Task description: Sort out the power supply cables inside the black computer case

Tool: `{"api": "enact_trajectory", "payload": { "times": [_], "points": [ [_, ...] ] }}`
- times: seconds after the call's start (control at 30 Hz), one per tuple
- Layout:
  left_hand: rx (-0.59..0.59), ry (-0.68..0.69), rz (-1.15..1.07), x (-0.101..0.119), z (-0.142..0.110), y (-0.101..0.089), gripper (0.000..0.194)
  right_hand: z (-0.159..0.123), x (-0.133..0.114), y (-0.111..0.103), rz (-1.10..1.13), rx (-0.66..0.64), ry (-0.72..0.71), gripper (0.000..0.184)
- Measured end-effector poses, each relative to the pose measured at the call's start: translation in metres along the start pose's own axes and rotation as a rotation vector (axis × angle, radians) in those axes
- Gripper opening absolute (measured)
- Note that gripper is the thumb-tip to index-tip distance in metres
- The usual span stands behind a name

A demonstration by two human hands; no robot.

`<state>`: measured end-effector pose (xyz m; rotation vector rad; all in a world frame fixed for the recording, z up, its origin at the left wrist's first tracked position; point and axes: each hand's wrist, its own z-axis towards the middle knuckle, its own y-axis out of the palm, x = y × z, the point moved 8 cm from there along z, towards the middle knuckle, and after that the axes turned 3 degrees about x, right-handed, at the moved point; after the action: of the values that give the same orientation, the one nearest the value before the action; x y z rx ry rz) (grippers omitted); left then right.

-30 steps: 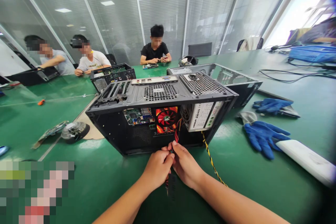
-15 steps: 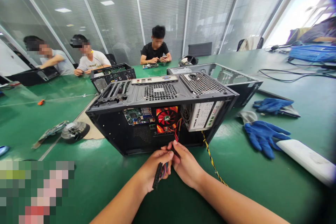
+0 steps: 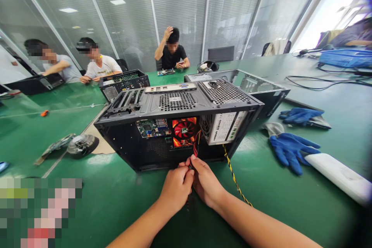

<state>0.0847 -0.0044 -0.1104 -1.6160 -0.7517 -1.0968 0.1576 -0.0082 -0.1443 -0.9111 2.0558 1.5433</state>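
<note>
An open black computer case (image 3: 180, 139) lies on the green table, its open side facing me. Inside show a motherboard (image 3: 152, 128), a red-and-orange cooling fan (image 3: 185, 131) and a power supply (image 3: 225, 128). In front of the case my left hand (image 3: 178, 186) and my right hand (image 3: 205, 178) meet, both closed round a bundle of cables (image 3: 195, 148) that runs down from inside. The gripped part is mostly hidden by my fingers. A dark connector hangs blurred below my hands. A yellow-black twisted cable (image 3: 232, 168) trails from the power supply past my right forearm.
Blue work gloves (image 3: 290, 149) and a white oblong object (image 3: 338, 176) lie at right. Another case (image 3: 270, 100) stands behind; a round metal part (image 3: 83, 145) sits at left. Black cables (image 3: 325, 79) and a blue basket (image 3: 345, 58) are farther right. Several people sit around the table.
My left hand has turned over, back upward, and the black connector with coloured wires has swung from beside it to below. The person opposite has raised a hand to their head.
</note>
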Motion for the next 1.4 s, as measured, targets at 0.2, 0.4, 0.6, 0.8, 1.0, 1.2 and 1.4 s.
{"api": "enact_trajectory", "payload": {
  "times": [0.2, 0.4, 0.6, 0.8, 1.0, 1.2, 1.4],
  "points": [
    [0.039, 0.047, -0.009, 0.002, -0.001, -0.001, 0.027, 0.003, 0.001, -0.002, 0.026, -0.001, -0.014, 0.031],
    [-0.153, -0.177, -0.345, -0.017, -0.002, 0.016, 0.035, -0.001, -0.004, 0.006, 0.02, -0.048, -0.014, 0.029],
    [-0.241, -0.282, -0.563, -0.017, -0.009, 0.024, 0.041, -0.005, -0.003, 0.011, 0.0, -0.065, 0.057, 0.031],
    [-0.215, -0.229, -0.376, -0.017, -0.005, 0.021, 0.032, -0.002, -0.005, 0.006, -0.03, -0.05, -0.008, 0.032],
    [-0.119, 0.005, 0.02, -0.003, -0.001, 0.01, 0.027, 0.0, -0.003, 0.005, -0.014, -0.049, 0.006, 0.034],
    [-0.048, 0.139, 0.326, 0.008, -0.005, 0.005, 0.029, 0.001, -0.003, 0.004, 0.008, -0.029, 0.004, 0.031],
    [0.017, 0.171, 0.722, 0.007, -0.007, 0.004, 0.037, 0.0, -0.007, 0.008, 0.031, -0.067, -0.037, 0.03]
  ]
}}
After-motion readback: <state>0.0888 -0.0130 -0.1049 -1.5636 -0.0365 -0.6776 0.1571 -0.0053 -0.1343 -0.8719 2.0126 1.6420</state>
